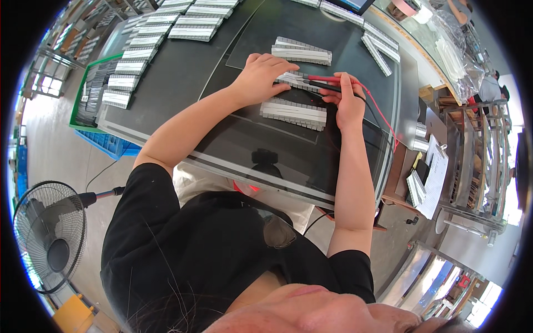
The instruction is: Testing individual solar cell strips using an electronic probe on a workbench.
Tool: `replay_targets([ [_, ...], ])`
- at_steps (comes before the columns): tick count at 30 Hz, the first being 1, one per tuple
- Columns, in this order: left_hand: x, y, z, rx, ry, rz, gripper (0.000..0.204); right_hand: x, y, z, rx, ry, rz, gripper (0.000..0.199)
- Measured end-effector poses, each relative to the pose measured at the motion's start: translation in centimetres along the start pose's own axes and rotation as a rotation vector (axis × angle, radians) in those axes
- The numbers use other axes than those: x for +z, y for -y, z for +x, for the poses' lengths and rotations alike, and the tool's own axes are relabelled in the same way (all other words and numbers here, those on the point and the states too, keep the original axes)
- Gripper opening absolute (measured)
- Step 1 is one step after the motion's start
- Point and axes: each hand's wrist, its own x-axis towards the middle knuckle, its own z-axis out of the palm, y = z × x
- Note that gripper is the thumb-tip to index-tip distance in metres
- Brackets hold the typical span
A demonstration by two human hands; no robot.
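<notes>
On the dark glass-like tabletop (239, 130), my left hand (258, 79) has its thumb and fingers around the left end of a slim white-and-grey ribbed strip (293, 81). A red test probe (319, 77) and a black test probe (322, 85) are held together in my right hand (348, 102). Their tips point left and meet the strip or lie just over it; contact is too small to tell. Beyond the hands lies a group of similar strips (302, 55), and nearer to me another group (294, 115). The red lead (380, 111) runs down the right side.
Rows of strips (139, 54) cover the table's left side, beside a green crate (75, 114) over a blue crate (105, 143). A screen (355, 4) stands at the back. More strips (380, 50) lie far right. A floor fan (51, 236) is at left, a clipboard (433, 177) at right.
</notes>
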Motion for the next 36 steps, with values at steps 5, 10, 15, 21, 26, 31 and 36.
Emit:
replay_targets([
  [5,-0.1,0.0,-0.1,-0.008,0.010,-0.003,0.043,0.0,-0.1,0.0,0.006,-0.012,0.009,0.029],
  [10,-0.6,0.2,-0.2,-0.013,0.007,-0.019,0.042,-0.2,0.0,0.2,-0.003,-0.040,0.112,0.028],
  [15,-2.5,-1.9,-1.1,-0.016,0.071,-0.124,0.043,-0.6,0.0,0.2,-0.007,-0.080,0.202,0.029],
  [21,-2.4,-3.3,-3.6,0.052,0.169,-0.112,0.045,-0.7,-0.1,0.3,-0.008,-0.071,0.212,0.028],
  [26,-1.0,0.0,-0.2,0.040,-0.030,0.088,0.042,-0.6,0.1,0.1,-0.021,-0.077,0.183,0.028],
  [31,1.2,3.7,2.6,-0.051,-0.120,0.162,0.039,-0.3,0.0,0.2,-0.012,-0.064,0.179,0.027],
  [36,0.8,4.3,3.4,-0.002,-0.101,0.238,0.035,-0.4,0.0,0.2,-0.018,-0.068,0.180,0.027],
])
